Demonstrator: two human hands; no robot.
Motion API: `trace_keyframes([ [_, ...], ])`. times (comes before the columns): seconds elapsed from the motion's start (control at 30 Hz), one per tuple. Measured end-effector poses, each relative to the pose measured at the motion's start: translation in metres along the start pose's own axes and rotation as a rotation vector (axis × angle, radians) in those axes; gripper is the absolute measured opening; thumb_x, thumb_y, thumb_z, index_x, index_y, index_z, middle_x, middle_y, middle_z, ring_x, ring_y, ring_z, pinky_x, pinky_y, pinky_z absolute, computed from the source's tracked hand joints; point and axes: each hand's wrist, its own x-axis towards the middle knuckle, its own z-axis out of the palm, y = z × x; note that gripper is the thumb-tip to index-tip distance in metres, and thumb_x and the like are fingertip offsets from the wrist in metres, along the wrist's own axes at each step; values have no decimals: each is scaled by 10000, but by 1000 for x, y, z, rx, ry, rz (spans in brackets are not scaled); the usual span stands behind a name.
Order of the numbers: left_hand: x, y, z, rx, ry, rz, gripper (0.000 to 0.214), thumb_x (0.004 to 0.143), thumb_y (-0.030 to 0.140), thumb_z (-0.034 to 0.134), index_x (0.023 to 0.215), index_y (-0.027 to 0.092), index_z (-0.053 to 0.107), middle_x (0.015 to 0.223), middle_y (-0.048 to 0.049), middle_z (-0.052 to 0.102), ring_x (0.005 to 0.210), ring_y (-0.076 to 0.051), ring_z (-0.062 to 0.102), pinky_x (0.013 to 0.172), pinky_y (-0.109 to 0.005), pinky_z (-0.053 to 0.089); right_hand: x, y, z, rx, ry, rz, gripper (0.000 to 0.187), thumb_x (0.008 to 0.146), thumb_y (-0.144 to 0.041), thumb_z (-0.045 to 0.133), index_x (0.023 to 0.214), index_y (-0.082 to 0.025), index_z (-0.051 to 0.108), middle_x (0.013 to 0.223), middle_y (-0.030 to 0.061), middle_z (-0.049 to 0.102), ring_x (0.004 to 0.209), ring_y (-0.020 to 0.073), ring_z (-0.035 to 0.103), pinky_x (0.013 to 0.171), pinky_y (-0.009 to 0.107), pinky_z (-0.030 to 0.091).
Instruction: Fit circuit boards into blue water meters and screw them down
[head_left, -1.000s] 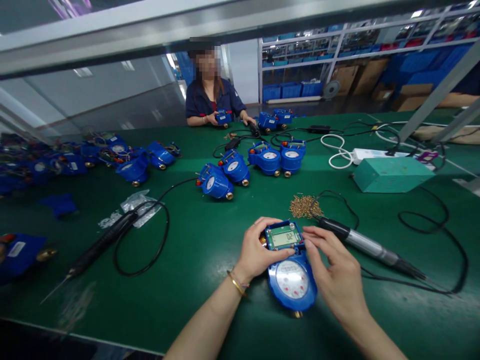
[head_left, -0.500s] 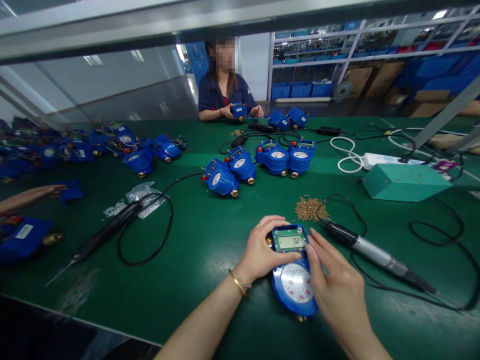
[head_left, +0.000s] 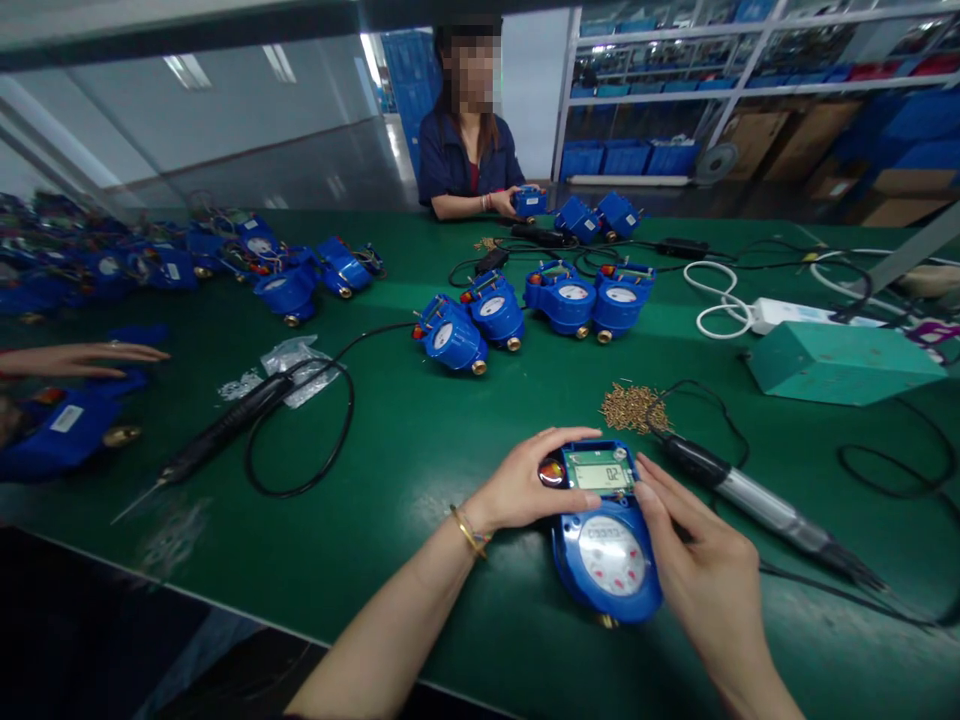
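A blue water meter [head_left: 611, 550] rests on the green table in front of me, its upper housing uncovered. Inside sits a green circuit board with a lit display [head_left: 600, 477] reading about 0.2. My left hand [head_left: 529, 482] grips the housing, thumb along the display's lower edge and fingers over the far rim. Beside those fingers a round dark red-and-orange part shows at the meter's left. Against the housing's right edge, my right hand [head_left: 694, 540] presses thumb and fingertips; what lies under the tips is hidden. A brass fitting pokes out at the meter's near end.
Brass screws [head_left: 636, 408] lie heaped beyond the meter. An electric screwdriver [head_left: 772, 515] lies at right, another [head_left: 225, 430] at left. Several blue meters [head_left: 454, 335] stand mid-table. A teal box [head_left: 847, 362] sits right. A co-worker [head_left: 472, 150] sits opposite; another person's hand [head_left: 97, 357] is at left.
The view has shifted, so the table's contents sit a little further right. Both my hands stay on the meter. The left co-worker's hand has lowered a blue piece onto a meter.
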Motion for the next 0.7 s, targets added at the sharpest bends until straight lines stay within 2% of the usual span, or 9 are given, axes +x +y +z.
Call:
trace_keyframes([
  [0.13, -2, -5, 7, -174, 54, -73, 601, 648, 243, 878, 1190, 207, 621, 1178, -82, 692, 1075, -261, 668, 958, -395, 517, -2, 6, 8, 324, -6, 328, 481, 793, -560, 712, 1143, -232, 748, 1210, 73, 691, 1155, 321, 648, 1048, 524, 505],
  [0.2, -2, -6, 8, -214, 64, -96, 575, 634, 232, 882, 1152, 196, 636, 1137, -77, 706, 1040, -253, 676, 938, -388, 522, -4, 8, 11, 416, 36, 353, 457, 784, -526, 738, 1125, -222, 750, 1201, 84, 695, 1117, 310, 670, 1013, 495, 537],
  [0.27, -2, -6, 9, -240, 76, -115, 575, 618, 224, 888, 1139, 193, 646, 1126, -75, 713, 1027, -249, 679, 931, -384, 522, -5, 7, 12, 403, 74, 248, 359, 812, -477, 725, 1050, -212, 768, 1169, 82, 710, 1078, 279, 691, 968, 420, 576],
  [0.37, -3, -5, 9, -258, 90, -142, 589, 591, 227, 902, 1126, 191, 658, 1096, -69, 723, 997, -238, 686, 919, -375, 524, -4, 3, 6, 201, 75, -16, 220, 886, -387, 661, 960, -216, 778, 1098, 58, 735, 995, 224, 721, 891, 313, 607],
  [0.5, -3, -5, 10, -236, 69, -158, 614, 594, 225, 898, 1161, 200, 665, 1141, -75, 718, 1019, -242, 685, 929, -379, 527, -3, 2, -7, -81, 34, -303, 179, 935, -286, 601, 971, -206, 757, 1132, 48, 724, 955, 203, 729, 940, 306, 585],
  [0.6, -4, -5, 11, -253, 68, -164, 619, 608, 226, 888, 1184, 212, 661, 1149, -73, 720, 1020, -246, 689, 940, -395, 534, -9, 8, -15, -122, -46, -335, 258, 946, -273, 572, 1141, -215, 731, 1254, 47, 671, 1037, 219, 708, 1009, 349, 556],
  [0.7, -6, -6, 11, -255, 76, -160, 611, 614, 238, 887, 1182, 217, 663, 1142, -72, 724, 1015, -248, 693, 936, -394, 541, -18, 18, -16, -13, -79, -160, 342, 950, -371, 556, 1223, -233, 708, 1257, 45, 667, 1113, 247, 678, 1008, 384, 557],
])
